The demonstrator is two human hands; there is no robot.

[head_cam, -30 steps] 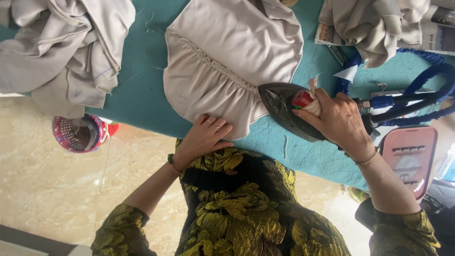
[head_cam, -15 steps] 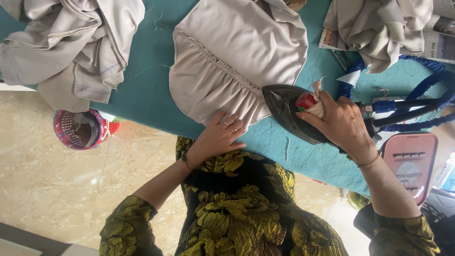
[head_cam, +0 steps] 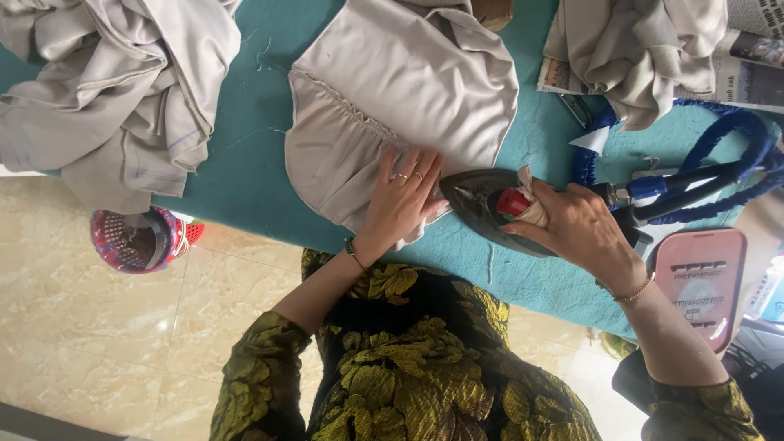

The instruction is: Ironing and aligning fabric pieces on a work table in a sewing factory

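**Pressing a gathered beige piece on a teal board**

Looking down over a green-and-gold patterned top onto a teal ironing board (head_cam: 245, 171). Taking the beige garment (head_cam: 400, 90) at the board's middle as landmark.

Pressing flat on the garment's near, gathered edge: left hand (head_cam: 400, 204), fingers spread wide and gripping nothing, seemingly pinning the cloth taut so the gathers lie smooth ahead of the iron.

Sitting just right of the garment, tip touching or nearly touching its edge: a dark iron (head_cam: 482, 208), pointed toward the spread fingers. Wrapping the iron's handle: right hand (head_cam: 572, 229), fingers curled closed around it, with a scrap of pale cloth (head_cam: 531, 204) padding the grip, probably against heat.

Trailing away right of the garment: the iron's blue cord (head_cam: 735, 139), looped clear of the working area. Lying beyond that: a pink flat stand (head_cam: 698, 282), likely for resting the iron.

Heaping left of the garment: more beige cloth (head_cam: 114, 90). Bunching to its upper right: another beige pile (head_cam: 637, 49) over newspaper (head_cam: 751, 73). Standing on the tiled floor below the garment's left: a pink basket (head_cam: 135, 241).
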